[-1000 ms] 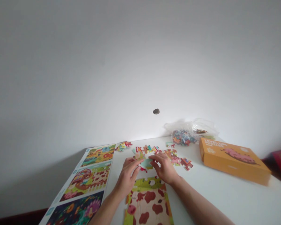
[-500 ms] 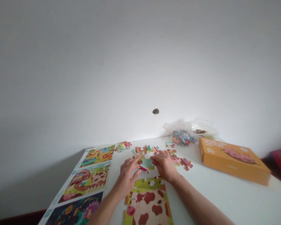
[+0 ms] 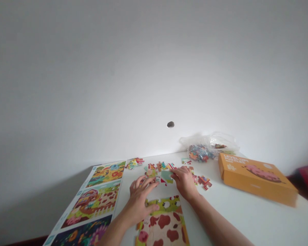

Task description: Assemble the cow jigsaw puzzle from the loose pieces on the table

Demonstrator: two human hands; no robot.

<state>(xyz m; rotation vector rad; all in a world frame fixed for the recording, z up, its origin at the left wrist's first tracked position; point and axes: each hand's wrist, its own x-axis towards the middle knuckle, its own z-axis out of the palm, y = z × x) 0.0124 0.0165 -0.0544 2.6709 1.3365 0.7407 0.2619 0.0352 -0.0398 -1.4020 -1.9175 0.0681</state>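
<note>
My right hand [image 3: 184,181] has its fingertips closed on the edge of a pale green puzzle piece [image 3: 166,176], which shows a little red and white at its lower side. To its left, my left hand [image 3: 141,200] is spread with the thumb apart, its fingertips over small colourful pieces that they partly cover. Below both hands lies a joined puzzle section [image 3: 164,222] with a brown-spotted cow, sheep and green grass. My left thumb reaches over its upper left edge.
Loose puzzle pieces [image 3: 162,166] lie beyond my hands, with another small pile [image 3: 135,163] further left. A picture sheet [image 3: 92,201] is on the left. Clear bags of pieces [image 3: 201,152] rest near the wall, beside an orange puzzle box [image 3: 256,177] on the right.
My right hand has shifted slightly right with the pale green piece. My left hand has moved a little down and left, its fingers now spread over other pieces.
</note>
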